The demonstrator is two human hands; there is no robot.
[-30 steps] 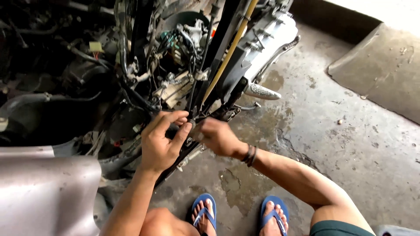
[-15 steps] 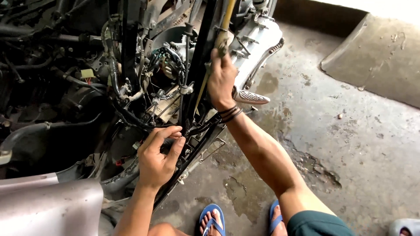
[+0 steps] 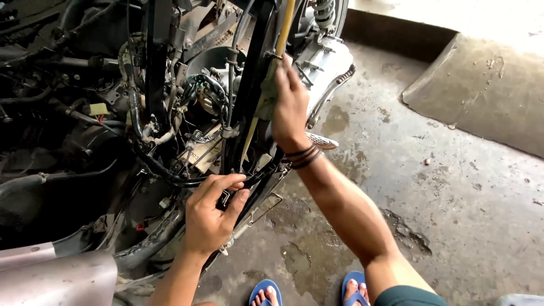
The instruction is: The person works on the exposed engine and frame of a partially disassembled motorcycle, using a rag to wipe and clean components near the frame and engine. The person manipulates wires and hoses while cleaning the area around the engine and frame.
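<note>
A stripped motorbike fills the left half, with black frame tubes (image 3: 249, 96), hoses and wires exposed. My left hand (image 3: 212, 218) pinches a small metal part on the lower black frame bar, fingers closed around it. My right hand (image 3: 289, 105) is raised and presses a greenish rag (image 3: 267, 93) against a yellow-tan cable (image 3: 285, 28) that runs up along the frame. Dark bands circle my right wrist. The silver engine casing (image 3: 326, 62) lies just right of that hand.
A metal footpeg (image 3: 322, 140) sticks out below my right wrist. Grey bodywork (image 3: 56, 280) sits at the lower left. Stained concrete floor (image 3: 453, 187) spreads to the right, with a raised ramp (image 3: 487, 90) beyond. My feet in blue sandals (image 3: 266, 294) are at the bottom edge.
My right hand left the lower frame beside my left hand and rose up the yellow cable with the rag. The left hand stayed on the lower bar.
</note>
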